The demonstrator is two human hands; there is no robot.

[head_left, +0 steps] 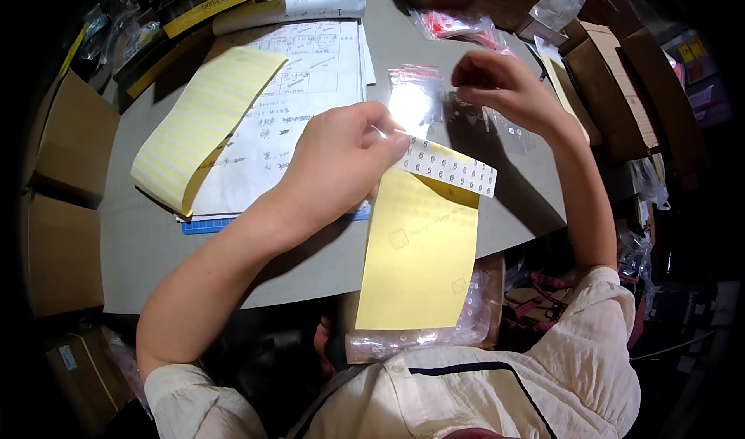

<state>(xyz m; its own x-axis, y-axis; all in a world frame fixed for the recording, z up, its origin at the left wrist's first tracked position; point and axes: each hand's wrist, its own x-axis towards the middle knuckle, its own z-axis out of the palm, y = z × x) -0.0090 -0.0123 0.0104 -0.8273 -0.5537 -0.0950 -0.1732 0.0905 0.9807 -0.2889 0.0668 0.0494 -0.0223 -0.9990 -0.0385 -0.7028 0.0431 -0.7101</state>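
Pinching the yellow label sheet point(423, 245) mid-frame, your left hand point(341, 159) grips its top edge; your right hand point(500, 86) pinches the clear zip bag point(415, 97).

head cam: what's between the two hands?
A small clear zip bag with a red strip, between left hand and right hand, head view.

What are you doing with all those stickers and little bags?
A person sits at a grey table. The left hand pinches a yellow sticker sheet by its top, where a white strip of small labels runs across. The right hand is raised above a small clear bag with a red top, fingers pinched together. A bigger yellow label sheet lies on printed papers to the left.
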